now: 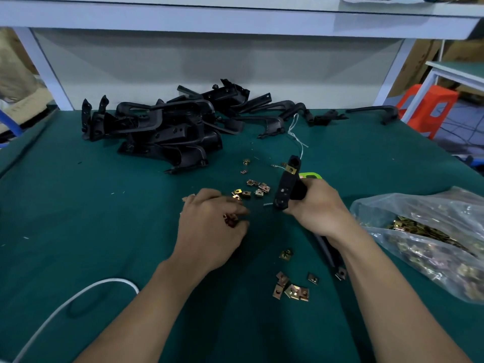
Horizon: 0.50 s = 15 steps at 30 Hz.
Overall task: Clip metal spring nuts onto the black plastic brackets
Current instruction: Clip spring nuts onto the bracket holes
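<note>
**A:** Head view, over the green table (78, 205): the right hand (318, 208) has its fingers wrapped tight round a black bracket (284, 187), holding it nearly upright with the top end pointing away

**B:** And near that top end there's a clipped nut (291, 169), brass against black

**A:** Across to the left hand (209, 226): palm down, fingers curled in, a clutch of nuts (230, 220) showing between fingertips and palm

**B:** It's low over the cloth, just this side of the loose nuts (251, 189) scattered between the two hands

**A:** A second scatter (290, 289) lies nearer the person, between the forearms

**B:** Off to the right there's a clear bag (429, 239) stuffed with more nuts, close beside the right forearm

**A:** At the back of the table sits the pile of brackets (167, 127), tangled together and well apart from both hands, with a white string (294, 134) just to its right

**B:** A white cable (65, 305) curves in at the near left, and a bright green thing (310, 176) peeks out behind the right hand, but I can't tell what it is
</note>
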Motion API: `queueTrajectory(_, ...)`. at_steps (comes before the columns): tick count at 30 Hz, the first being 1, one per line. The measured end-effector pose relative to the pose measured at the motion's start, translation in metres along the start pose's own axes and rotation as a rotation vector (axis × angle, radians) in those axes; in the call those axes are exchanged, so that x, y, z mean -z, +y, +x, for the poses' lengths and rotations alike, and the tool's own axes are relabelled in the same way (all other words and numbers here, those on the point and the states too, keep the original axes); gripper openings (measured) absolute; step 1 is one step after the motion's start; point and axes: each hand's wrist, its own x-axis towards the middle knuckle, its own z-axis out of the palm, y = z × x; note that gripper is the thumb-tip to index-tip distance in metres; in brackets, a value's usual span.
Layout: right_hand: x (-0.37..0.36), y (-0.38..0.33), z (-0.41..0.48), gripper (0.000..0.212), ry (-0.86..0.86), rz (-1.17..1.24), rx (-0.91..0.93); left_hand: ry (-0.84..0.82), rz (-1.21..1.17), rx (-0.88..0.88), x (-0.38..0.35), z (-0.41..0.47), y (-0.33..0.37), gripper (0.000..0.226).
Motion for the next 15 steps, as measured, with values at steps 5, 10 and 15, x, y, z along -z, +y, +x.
queueTrajectory(5,-0.002,0.004,0.002,0.008,0.036,-0.104,0.006,-0.31,-0.091,-0.204,-0.02,-0.014,0.027,0.028)
queueTrajectory(10,-0.006,0.007,0.002,0.014,0.054,-0.12,0.014,-0.36,-0.186,-0.113,-0.026,-0.015,0.027,0.013)
queueTrajectory(15,-0.007,0.002,0.0,0.011,0.016,-0.103,0.036,-0.218,-0.184,0.028,-0.024,-0.016,0.024,0.011)
